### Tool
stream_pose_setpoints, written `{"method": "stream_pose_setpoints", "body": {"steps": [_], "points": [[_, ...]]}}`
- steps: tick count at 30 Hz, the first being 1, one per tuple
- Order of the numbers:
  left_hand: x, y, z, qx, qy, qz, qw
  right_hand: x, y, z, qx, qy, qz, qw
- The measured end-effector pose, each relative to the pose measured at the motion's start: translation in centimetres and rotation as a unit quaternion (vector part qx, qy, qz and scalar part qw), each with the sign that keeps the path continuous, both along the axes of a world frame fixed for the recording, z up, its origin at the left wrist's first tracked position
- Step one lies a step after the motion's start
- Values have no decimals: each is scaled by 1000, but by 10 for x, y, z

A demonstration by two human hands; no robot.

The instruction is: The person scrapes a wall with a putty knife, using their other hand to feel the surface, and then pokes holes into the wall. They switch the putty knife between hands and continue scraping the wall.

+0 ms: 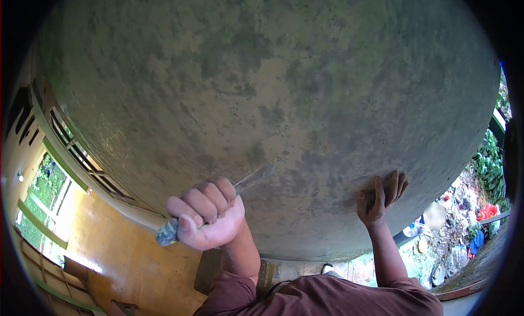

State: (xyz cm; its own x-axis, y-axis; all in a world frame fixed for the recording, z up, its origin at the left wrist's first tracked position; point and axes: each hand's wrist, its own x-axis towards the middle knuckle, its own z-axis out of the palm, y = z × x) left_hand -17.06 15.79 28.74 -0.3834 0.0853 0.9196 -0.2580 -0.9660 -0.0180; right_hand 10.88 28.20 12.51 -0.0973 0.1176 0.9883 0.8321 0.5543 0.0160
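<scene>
Raised in front of the wall [322, 114], my left hand [210, 209] is closed around a knife-like scraper [256, 177]. Its rounded handle end, patterned dark green and blue, sticks out below the fist. The thin, pale blade points up and right, and its tip is at or very near the wall; contact is hard to make out. My right hand [382, 197] rests on the wall to the right, fingers stretched out and holding nothing. The wall's grey-green surface is blotchy, with darker patches and lighter worn areas.
On the left are a yellowish tiled floor [128, 234] and windows with green frames [64, 162]. A dark mat [208, 269] lies near my feet. Scattered rubbish [458, 207] and green plants [487, 166] are outside on the right, beyond the wall's edge.
</scene>
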Motion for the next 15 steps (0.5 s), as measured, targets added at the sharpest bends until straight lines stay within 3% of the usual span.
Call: {"method": "stream_pose_setpoints", "body": {"steps": [3, 9, 11, 13, 15], "points": [[0, 12, -3, -47, 19, 32, 998, 0, -2, 0, -2, -1, 3, 1000], [4, 2, 2, 8, 3, 9, 1000, 0, -1, 2, -2, -4, -6, 1000], [10, 25, -6, -108, -13, -33, 994, -1, -3, 0, -1, -3, 3, 1000], [8, 17, -6, -92, -17, -31, 995, 0, -2, 0, -7, -5, -5, 1000], [1, 2, -2, -5, -45, -4, 999, 0, 0, 0, -4, -3, -9, 1000]]}}
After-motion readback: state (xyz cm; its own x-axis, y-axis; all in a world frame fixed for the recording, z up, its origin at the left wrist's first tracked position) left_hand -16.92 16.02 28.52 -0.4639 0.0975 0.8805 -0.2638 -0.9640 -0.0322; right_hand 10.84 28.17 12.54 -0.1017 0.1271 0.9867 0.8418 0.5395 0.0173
